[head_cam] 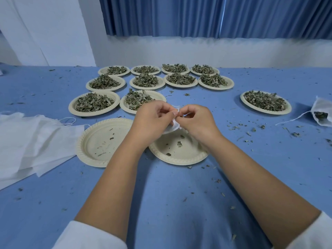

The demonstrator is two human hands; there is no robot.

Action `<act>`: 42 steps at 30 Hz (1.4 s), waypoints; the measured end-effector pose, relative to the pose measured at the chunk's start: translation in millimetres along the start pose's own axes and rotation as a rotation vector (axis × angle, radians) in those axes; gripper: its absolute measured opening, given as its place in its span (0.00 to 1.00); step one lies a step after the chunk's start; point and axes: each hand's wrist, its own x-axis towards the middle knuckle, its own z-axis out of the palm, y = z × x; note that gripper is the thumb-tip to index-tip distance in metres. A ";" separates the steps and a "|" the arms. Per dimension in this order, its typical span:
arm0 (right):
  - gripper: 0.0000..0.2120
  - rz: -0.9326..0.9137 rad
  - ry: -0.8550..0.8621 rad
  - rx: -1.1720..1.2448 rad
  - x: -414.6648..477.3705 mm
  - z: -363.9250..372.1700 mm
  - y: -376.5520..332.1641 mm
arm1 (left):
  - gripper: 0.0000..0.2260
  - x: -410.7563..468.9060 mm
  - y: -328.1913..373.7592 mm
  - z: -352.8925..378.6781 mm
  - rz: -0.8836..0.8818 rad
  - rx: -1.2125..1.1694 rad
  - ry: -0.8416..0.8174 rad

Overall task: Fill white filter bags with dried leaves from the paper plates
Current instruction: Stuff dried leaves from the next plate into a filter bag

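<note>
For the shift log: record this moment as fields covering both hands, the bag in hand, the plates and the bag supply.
left hand: pinches the held filter bag near its top
right hand: pinches the same bag's top or string
leaf plates: eleven, heaped with dried leaves
emptied plates: two, only crumbs, below the hands
filled bag: right edge, leaves inside, string trailing
spare bags: white stack on the left
table: blue, strewn with leaf bits
</note>
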 end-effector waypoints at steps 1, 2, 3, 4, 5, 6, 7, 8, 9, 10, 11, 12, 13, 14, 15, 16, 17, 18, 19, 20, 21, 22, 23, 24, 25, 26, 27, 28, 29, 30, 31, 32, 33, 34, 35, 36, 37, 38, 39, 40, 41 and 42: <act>0.08 0.028 0.001 0.019 0.7 -0.8 -0.4 | 0.04 0.0 -0.2 0.0 0.005 -0.006 0.005; 0.08 0.071 -0.016 0.065 1.5 -2.8 -1.3 | 0.04 0.5 -0.8 -0.1 0.011 -0.009 0.023; 0.09 0.128 -0.057 0.139 2.6 -5.7 -2.5 | 0.04 1.0 -1.4 -0.6 0.016 -0.007 0.047; 0.10 0.193 -0.114 0.229 4.3 -9.5 -3.6 | 0.04 1.5 -2.0 -1.1 0.020 -0.004 0.069; 0.10 0.260 -0.173 0.319 6.3 -13.8 -4.3 | 0.05 2.0 -2.5 -2.0 0.022 -0.005 0.085; 0.10 0.315 -0.229 0.393 8.1 -18.0 -4.6 | 0.05 2.6 -2.8 -2.8 0.022 -0.014 0.095; 0.08 0.351 -0.279 0.438 9.8 -21.7 -4.3 | 0.05 2.9 -3.0 -3.6 0.020 -0.027 0.100; 0.07 0.373 -0.317 0.459 11.2 -23.8 -3.7 | 0.05 3.1 -3.0 -4.3 0.018 -0.038 0.101; 0.07 0.388 -0.339 0.467 11.6 -24.5 -3.2 | 0.06 3.3 -3.0 -4.8 0.017 -0.047 0.100; 0.06 0.398 -0.344 0.467 11.3 -23.6 -2.6 | 0.06 3.5 -3.1 -5.1 0.016 -0.056 0.098; 0.05 0.397 -0.335 0.457 10.9 -22.2 -1.9 | 0.06 3.6 -3.2 -5.1 0.015 -0.066 0.095; 0.04 0.384 -0.321 0.437 10.1 -20.5 -1.3 | 0.06 4.0 -3.4 -5.0 0.015 -0.072 0.095; 0.02 0.364 -0.304 0.411 9.5 -18.9 -0.9 | 0.06 4.0 -3.5 -4.9 0.015 -0.072 0.095; 0.02 0.343 -0.287 0.390 8.7 -17.2 -0.9 | 0.06 4.2 -3.7 -4.9 0.015 -0.068 0.094; 0.03 0.325 -0.271 0.375 7.9 -15.4 -0.6 | 0.05 4.2 -3.7 -5.2 0.013 -0.065 0.090; 0.05 0.312 -0.258 0.364 6.9 -13.4 -0.2 | 0.05 4.2 -3.6 -5.4 0.010 -0.066 0.077; 0.05 0.302 -0.255 0.352 5.9 -11.5 0.5 | 0.04 4.1 -3.2 -5.6 0.007 -0.065 0.055; 0.05 0.295 -0.262 0.337 4.5 -9.5 0.7 | 0.03 3.7 -2.8 -5.3 0.007 -0.056 0.026; 0.04 0.288 -0.274 0.319 3.1 -8.1 0.7 | 0.03 3.3 -2.3 -4.7 0.007 -0.045 -0.008; 0.05 0.281 -0.283 0.299 2.0 -7.1 0.5 | 0.03 2.7 -1.8 -3.5 0.008 -0.036 -0.038; 0.06 0.273 -0.283 0.274 1.5 -6.8 0.3 | 0.03 1.9 -1.2 -2.6 0.009 -0.029 -0.061; 0.07 0.264 -0.272 0.245 1.1 -6.8 -0.1 | 0.03 1.3 -1.0 -1.6 0.013 -0.021 -0.078; 0.09 0.253 -0.252 0.200 1.1 -6.6 -0.2 | 0.03 0.8 -1.1 -0.7 0.018 -0.007 -0.091; 0.10 0.238 -0.224 0.130 1.1 -6.0 0.2 | 0.03 0.6 -1.8 0.6 0.023 0.012 -0.102; 0.09 0.219 -0.198 0.041 0.9 -5.0 1.1 | 0.03 0.1 -2.5 1.8 0.028 0.039 -0.110; 0.08 0.199 -0.182 -0.038 0.1 -3.6 1.9 | 0.03 0.1 -3.6 3.0 0.036 0.069 -0.105; 0.07 0.183 -0.180 -0.083 -0.2 -2.7 2.1 | 0.03 0.7 -4.7 3.9 0.043 0.091 -0.083; 0.06 0.176 -0.193 -0.085 0.0 -3.0 1.5 | 0.02 1.7 -6.1 3.9 0.048 0.097 -0.044; 0.05 0.177 -0.217 -0.068 1.3 -5.4 0.3 | 0.02 2.7 -7.0 3.0 0.048 0.088 0.005; 0.05 0.182 -0.250 -0.055 2.6 -10.2 -1.6 | 0.03 3.9 -8.2 1.5 0.042 0.072 0.054; 0.04 0.189 -0.291 -0.057 4.3 -16.7 -3.8 | 0.03 5.4 -9.8 -0.6 0.030 0.059 0.089; 0.03 0.200 -0.333 -0.077 5.6 -24.1 -5.7 | 0.04 6.9 -11.5 -2.6 0.016 0.052 0.108; 0.02 0.211 -0.373 -0.114 6.4 -30.4 -7.3 | 0.04 7.9 -12.8 -4.2 0.002 0.046 0.115; 0.02 0.212 -0.409 -0.174 6.5 -34.4 -7.8 | 0.04 8.4 -13.5 -5.3 -0.005 0.040 0.121; 0.04 0.195 -0.436 -0.266 6.2 -35.5 -7.6 | 0.05 8.6 -13.9 -5.8 -0.008 0.037 0.127; 0.06 0.161 -0.451 -0.389 5.3 -33.9 -7.2 | 0.05 8.9 -14.0 -5.8 -0.006 0.037 0.134; 0.08 0.116 -0.455 -0.528 4.2 -30.2 -7.2 | 0.05 8.9 -13.8 -5.7 -0.001 0.039 0.141; 0.09 0.065 -0.452 -0.659 3.3 -25.8 -6.9 | 0.05 9.0 -13.8 -5.8 0.004 0.039 0.148; 0.11 0.025 -0.449 -0.761 2.5 -22.0 -7.0 | 0.06 9.1 -13.6 -5.9 0.010 0.035 0.155; 0.13 0.004 -0.456 -0.806 1.4 -19.5 -6.9 | 0.06 9.4 -13.6 -6.1 0.014 0.027 0.163; 0.14 -0.002 -0.479 -0.806 0.5 -18.2 -7.3 | 0.06 9.7 -13.7 -6.8 0.020 0.021 0.172; 0.14 0.000 -0.511 -0.770 -0.7 -18.0 -7.6 | 0.06 9.9 -13.5 -7.2 0.026 0.019 0.180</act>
